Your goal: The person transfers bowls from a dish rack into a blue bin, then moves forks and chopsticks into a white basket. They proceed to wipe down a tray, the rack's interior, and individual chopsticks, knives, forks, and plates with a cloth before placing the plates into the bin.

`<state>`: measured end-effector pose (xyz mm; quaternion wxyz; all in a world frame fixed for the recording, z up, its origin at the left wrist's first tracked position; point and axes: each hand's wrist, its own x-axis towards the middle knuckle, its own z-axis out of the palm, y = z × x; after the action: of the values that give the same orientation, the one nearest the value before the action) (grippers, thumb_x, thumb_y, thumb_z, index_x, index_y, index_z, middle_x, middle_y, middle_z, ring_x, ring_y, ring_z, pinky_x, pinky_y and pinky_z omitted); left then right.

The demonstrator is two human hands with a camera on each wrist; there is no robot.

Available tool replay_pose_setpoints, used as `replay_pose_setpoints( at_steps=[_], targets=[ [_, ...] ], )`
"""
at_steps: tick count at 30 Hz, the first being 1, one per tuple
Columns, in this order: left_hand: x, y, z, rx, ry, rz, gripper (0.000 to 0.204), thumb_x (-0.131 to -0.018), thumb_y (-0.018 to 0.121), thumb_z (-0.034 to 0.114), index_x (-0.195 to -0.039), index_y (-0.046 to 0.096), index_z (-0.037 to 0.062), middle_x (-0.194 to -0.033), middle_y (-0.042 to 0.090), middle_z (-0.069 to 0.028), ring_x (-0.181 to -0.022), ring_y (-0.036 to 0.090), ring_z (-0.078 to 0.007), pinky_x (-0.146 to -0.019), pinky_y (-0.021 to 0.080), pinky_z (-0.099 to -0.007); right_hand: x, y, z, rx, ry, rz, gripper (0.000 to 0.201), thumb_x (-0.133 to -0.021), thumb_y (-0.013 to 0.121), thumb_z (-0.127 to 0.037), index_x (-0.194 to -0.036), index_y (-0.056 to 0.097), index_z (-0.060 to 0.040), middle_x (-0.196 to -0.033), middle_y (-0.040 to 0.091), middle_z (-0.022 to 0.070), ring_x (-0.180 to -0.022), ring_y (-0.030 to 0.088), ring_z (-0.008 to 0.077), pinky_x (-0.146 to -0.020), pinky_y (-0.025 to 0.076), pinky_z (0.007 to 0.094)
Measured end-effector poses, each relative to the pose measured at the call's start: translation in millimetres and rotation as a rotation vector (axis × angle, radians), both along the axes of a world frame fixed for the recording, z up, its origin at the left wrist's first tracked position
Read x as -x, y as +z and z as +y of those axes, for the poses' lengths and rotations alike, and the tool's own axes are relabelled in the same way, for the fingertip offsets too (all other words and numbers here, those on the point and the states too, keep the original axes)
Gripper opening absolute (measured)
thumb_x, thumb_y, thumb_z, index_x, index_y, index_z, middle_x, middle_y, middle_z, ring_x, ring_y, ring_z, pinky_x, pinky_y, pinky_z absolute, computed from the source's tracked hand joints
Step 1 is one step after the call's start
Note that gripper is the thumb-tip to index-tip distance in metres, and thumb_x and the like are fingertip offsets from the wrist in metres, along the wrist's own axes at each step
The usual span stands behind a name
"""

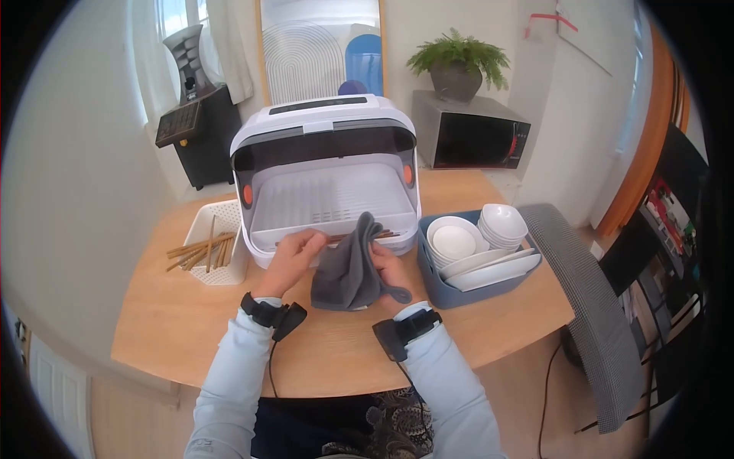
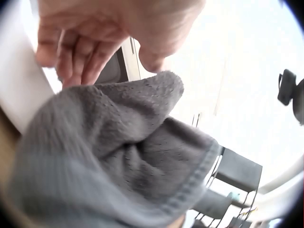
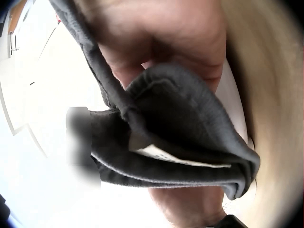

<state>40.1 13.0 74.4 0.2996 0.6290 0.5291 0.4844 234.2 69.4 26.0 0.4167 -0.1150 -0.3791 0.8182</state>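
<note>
My right hand (image 1: 391, 269) grips a dark grey cloth (image 1: 348, 268), which hangs in folds in front of the white cabinet (image 1: 264, 229) with its lid raised. A pale label (image 3: 180, 159) shows inside the folds in the right wrist view. My left hand (image 1: 294, 260) is just left of the cloth, at the cabinet's front edge. In the left wrist view its fingers (image 2: 95, 59) and thumb stand apart with a gap between them, above the cloth. Brown chopsticks (image 1: 388, 234) lie along the cabinet's front, partly hidden behind the cloth and the left hand.
A white perforated basket (image 1: 229, 271) with several wooden chopsticks (image 1: 214, 249) stands on the left. To the right, a blue-grey bin (image 1: 436, 287) holds white bowls (image 1: 505, 222) and plates (image 1: 497, 269). Behind are a microwave (image 1: 474, 138) with a potted fern and a black machine (image 1: 206, 134).
</note>
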Motion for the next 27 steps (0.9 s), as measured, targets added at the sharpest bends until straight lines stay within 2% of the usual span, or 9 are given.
replay_pose_setpoints(
  at_steps=[3, 6, 10, 12, 16, 17, 22, 23, 27],
  targets=[
    [2, -7, -20, 0.108, -0.287, -0.177, 0.047, -0.09, 0.066, 0.025, -0.127, 0.054, -0.0006, -0.122, 0.059, -0.0084, -0.107, 0.056, -0.0155, -0.094, 0.044, -0.0283, 1, -2, -2, -0.027, 0.033, 0.04, 0.035, -0.1, 0.052, -0.026, -0.125, 0.053, -0.0018, -0.117, 0.062, 0.0075, -0.102, 0.062, 0.0156, -0.091, 0.05, 0.0283],
    [-6, -15, -31, 0.012, -0.259, -0.16, 0.048, -0.088, 0.068, 0.02, -0.128, 0.054, -0.0004, -0.123, 0.059, -0.0084, -0.107, 0.056, -0.0172, -0.094, 0.044, -0.0303, 6, -5, -4, -0.018, 0.028, -0.043, 0.042, -0.1, 0.051, -0.031, -0.13, 0.049, -0.0024, -0.123, 0.059, 0.0081, -0.108, 0.06, 0.0173, -0.094, 0.049, 0.0304],
    [0, -34, -23, -0.01, 0.111, 0.044, 0.033, -0.088, 0.066, 0.013, -0.116, 0.061, -0.0041, -0.098, 0.069, -0.0123, -0.092, 0.063, -0.02, -0.083, 0.049, -0.0335, 2, 11, -11, 0.103, 0.141, 0.029, 0.054, -0.098, 0.054, -0.039, -0.136, 0.043, -0.0021, -0.128, 0.056, 0.0079, -0.115, 0.055, 0.019, -0.098, 0.045, 0.0342],
    [2, -38, -22, -0.117, 0.14, 0.016, 0.03, -0.089, 0.065, 0.012, -0.112, 0.062, -0.0054, -0.089, 0.069, -0.015, -0.086, 0.064, -0.0214, -0.079, 0.049, -0.0342, 0, 14, -14, 0.051, 0.173, 0.038, 0.06, -0.096, 0.055, -0.043, -0.137, 0.042, -0.0014, -0.129, 0.055, 0.0079, -0.118, 0.053, 0.0197, -0.1, 0.044, 0.0355],
    [7, -37, -23, 0.07, 0.144, -0.257, 0.03, -0.089, 0.065, 0.015, -0.111, 0.063, -0.0051, -0.09, 0.069, -0.0184, -0.08, 0.064, -0.0214, -0.073, 0.049, -0.0337, 8, -13, -6, -0.147, 0.037, -0.343, 0.054, -0.086, 0.071, -0.011, -0.131, 0.046, 0.0034, -0.123, 0.058, 0.014, -0.11, 0.058, 0.0236, -0.09, 0.05, 0.0353],
    [9, -39, -23, 0.025, 0.185, -0.218, 0.029, -0.088, 0.066, 0.015, -0.109, 0.064, -0.0045, -0.089, 0.069, -0.0184, -0.079, 0.064, -0.022, -0.073, 0.049, -0.0336, 10, 4, -19, 0.04, -0.051, -0.306, 0.052, -0.08, 0.071, 0.002, -0.126, 0.049, 0.006, -0.117, 0.061, 0.0159, -0.103, 0.061, 0.0253, -0.084, 0.053, 0.0349],
    [11, -10, -42, -0.188, 0.458, 0.179, 0.026, -0.084, 0.07, 0.018, -0.099, 0.065, -0.0024, -0.086, 0.067, -0.0199, -0.077, 0.065, -0.0264, -0.07, 0.05, -0.0344, 8, -15, 1, -0.032, -0.216, -0.506, 0.046, -0.082, 0.071, -0.002, -0.121, 0.05, 0.0111, -0.11, 0.063, 0.019, -0.095, 0.064, 0.0271, -0.081, 0.054, 0.0349],
    [15, -8, -41, -0.374, 0.554, 0.192, 0.018, -0.082, 0.069, 0.015, -0.091, 0.065, -0.0002, -0.079, 0.064, -0.0188, -0.075, 0.064, -0.0328, -0.07, 0.049, -0.0379, 9, -13, 1, -0.031, -0.238, -0.548, 0.046, -0.082, 0.071, -0.003, -0.12, 0.049, 0.0121, -0.109, 0.063, 0.0197, -0.093, 0.064, 0.0273, -0.08, 0.054, 0.035],
    [61, 15, -51, -0.694, 1.011, 0.627, 0.008, -0.078, 0.065, 0.008, -0.082, 0.064, 0.0005, -0.074, 0.063, -0.0164, -0.068, 0.062, -0.0343, -0.07, 0.048, -0.0418, 12, 1, -9, -0.02, -0.261, -0.6, 0.044, -0.083, 0.07, -0.004, -0.119, 0.05, 0.0124, -0.11, 0.062, 0.021, -0.093, 0.064, 0.0265, -0.08, 0.054, 0.0348]
  ],
)
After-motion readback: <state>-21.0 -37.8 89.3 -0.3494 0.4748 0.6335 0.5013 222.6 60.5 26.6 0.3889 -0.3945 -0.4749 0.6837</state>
